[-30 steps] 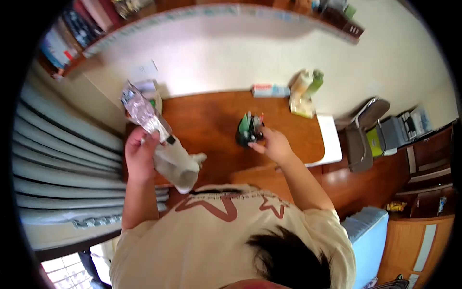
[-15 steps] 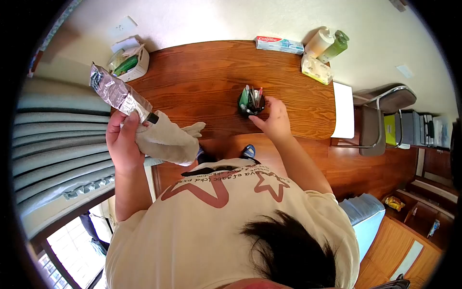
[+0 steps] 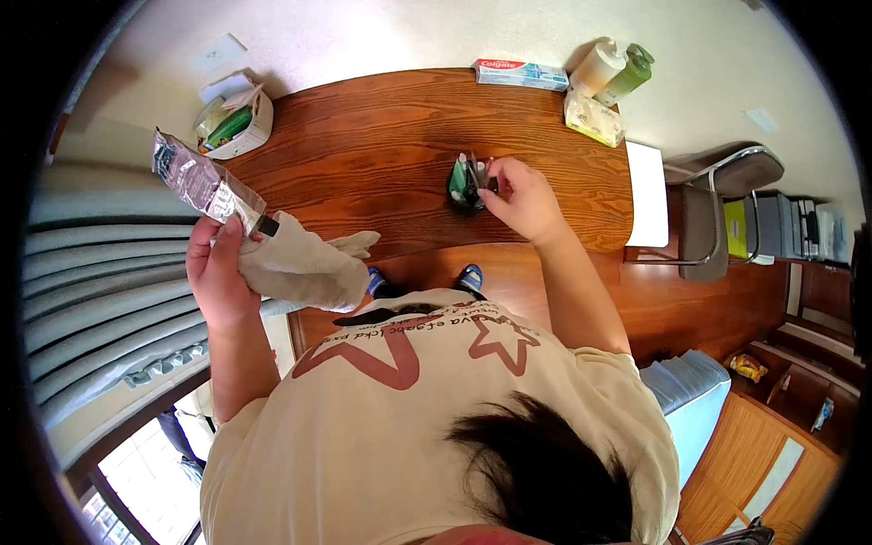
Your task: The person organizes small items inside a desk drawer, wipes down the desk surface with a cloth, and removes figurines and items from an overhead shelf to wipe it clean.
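Note:
My left hand (image 3: pixel 220 272) grips a crumpled silvery tube (image 3: pixel 204 186) with a black cap, together with a light grey cloth (image 3: pixel 309 265) that hangs to its right. The tube points up and left. My right hand (image 3: pixel 522 202) is at the right side of a dark pen holder (image 3: pixel 465 202) on the wooden table (image 3: pixel 363 136). Its thumb and index finger close on an item at the holder's rim, too small to make out. Green and dark items stand in the holder.
At the back left sits a white basket (image 3: pixel 245 136) with a green item. A Colgate box (image 3: pixel 520 74), two pump bottles (image 3: pixel 597 69) and a tissue pack (image 3: pixel 592 118) are at the back right. A chair (image 3: pixel 704 227) stands right of the table.
My right hand has gone from beside the holder, fingers apart, to its rim with the fingers closed. My left hand, with tube and cloth, appears slightly further left.

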Motion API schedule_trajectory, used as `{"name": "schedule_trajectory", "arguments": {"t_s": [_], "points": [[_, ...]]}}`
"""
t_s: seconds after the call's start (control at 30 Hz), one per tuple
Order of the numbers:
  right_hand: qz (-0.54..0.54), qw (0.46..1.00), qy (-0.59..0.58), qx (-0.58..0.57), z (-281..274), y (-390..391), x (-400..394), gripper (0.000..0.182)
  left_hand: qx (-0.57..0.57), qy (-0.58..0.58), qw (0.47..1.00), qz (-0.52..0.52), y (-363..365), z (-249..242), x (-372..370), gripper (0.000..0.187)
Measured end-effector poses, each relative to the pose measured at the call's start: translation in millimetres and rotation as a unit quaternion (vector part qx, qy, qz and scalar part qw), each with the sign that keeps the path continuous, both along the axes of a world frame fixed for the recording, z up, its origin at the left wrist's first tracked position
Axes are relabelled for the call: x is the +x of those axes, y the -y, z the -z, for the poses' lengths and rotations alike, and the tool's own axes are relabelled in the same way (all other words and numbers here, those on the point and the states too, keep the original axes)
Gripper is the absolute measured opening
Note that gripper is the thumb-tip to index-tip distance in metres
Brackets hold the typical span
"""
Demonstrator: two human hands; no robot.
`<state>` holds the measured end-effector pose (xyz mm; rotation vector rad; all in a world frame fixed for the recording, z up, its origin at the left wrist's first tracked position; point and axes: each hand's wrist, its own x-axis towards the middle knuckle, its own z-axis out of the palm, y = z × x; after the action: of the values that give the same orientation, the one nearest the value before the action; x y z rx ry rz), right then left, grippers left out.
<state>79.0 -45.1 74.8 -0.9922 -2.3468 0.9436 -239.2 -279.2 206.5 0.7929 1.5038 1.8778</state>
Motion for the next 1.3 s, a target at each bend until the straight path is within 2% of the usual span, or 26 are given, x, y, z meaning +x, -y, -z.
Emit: {"name": "schedule_trajectory", "arguments": {"t_s": [0.03,0.1,0.13,0.2,0.23,0.3,0.43,0.5,0.63,0.7,0.73,0.8,0.83,0.87,0.93,1.0,1.07,1.13,1.2,1.23,1.3], "points": [[0.001,1.000,0.000,0.000,-1,1,-3,0.046,0.000,0.000,1.000,0.001,-1,-1,0,0.018],[-0.027,0.984,0.027,0.172,-3,7,-11,0.046,-0.014,0.001,1.000,-0.027,-1,-1,-1,0.018],[-0.025,0.984,0.027,0.172,-6,11,-13,0.046,-0.015,0.000,1.000,-0.025,-2,-2,0,0.018],[-0.050,0.970,0.098,0.215,-17,15,-21,0.051,-0.016,0.010,1.000,-0.020,-4,-6,1,0.017],[-0.049,0.971,0.097,0.214,-22,15,-26,0.051,-0.016,0.008,1.000,-0.019,-4,-8,1,0.017],[-0.013,0.946,0.294,0.134,-30,12,-35,0.051,-0.019,0.007,1.000,-0.012,-4,-10,0,0.017],[-0.061,0.933,0.334,0.122,-39,3,-39,0.049,0.009,0.011,1.000,0.011,-6,-4,-1,0.018],[-0.121,0.920,0.343,0.148,-54,0,-37,0.047,0.012,-0.002,1.000,0.028,-8,-3,1,0.018],[-0.138,0.916,0.344,0.154,-67,-7,-31,0.044,0.027,-0.005,0.998,0.057,-11,-4,7,0.019],[-0.134,0.941,0.267,0.158,-73,-13,-21,0.052,0.018,0.005,0.999,0.050,-12,-5,9,0.020],[-0.134,0.941,0.266,0.158,-76,-17,-15,0.052,0.018,0.005,0.999,0.049,-12,-5,9,0.020],[-0.109,0.960,0.140,0.215,-82,-24,-6,0.053,0.016,0.008,0.998,0.059,-14,-4,10,0.019],[-0.091,0.968,0.168,0.162,-94,-26,-5,0.054,0.015,0.008,0.998,0.061,-15,-4,12,0.019],[-0.089,0.968,0.168,0.162,-94,-28,-2,0.054,0.016,0.009,0.998,0.058,-16,-2,13,0.019],[-0.059,0.980,0.077,0.172,-93,-36,6,0.058,0.019,0.008,0.998,0.055,-18,-2,15,0.018],[-0.045,0.988,0.044,0.140,-90,-43,14,0.057,0.009,0.008,0.999,0.053,-20,-3,17,0.018],[-0.020,0.995,-0.097,-0.015,-81,-55,27,0.053,0.007,0.003,0.998,0.057,-21,-2,16,0.017],[0.016,0.991,-0.124,-0.042,-67,-70,49,0.047,0.006,-0.003,0.998,0.062,-23,-4,18,0.017],[0.143,0.939,-0.268,-0.162,-40,-85,69,0.044,-0.015,0.021,0.998,0.053,-24,-10,25,0.015],[0.144,0.938,-0.269,-0.162,-27,-85,76,0.044,-0.015,0.020,0.998,0.053,-26,-9,26,0.015],[0.354,0.871,-0.203,-0.274,3,-84,86,0.047,-0.016,0.000,0.997,0.076,-28,-7,29,0.015]]}}
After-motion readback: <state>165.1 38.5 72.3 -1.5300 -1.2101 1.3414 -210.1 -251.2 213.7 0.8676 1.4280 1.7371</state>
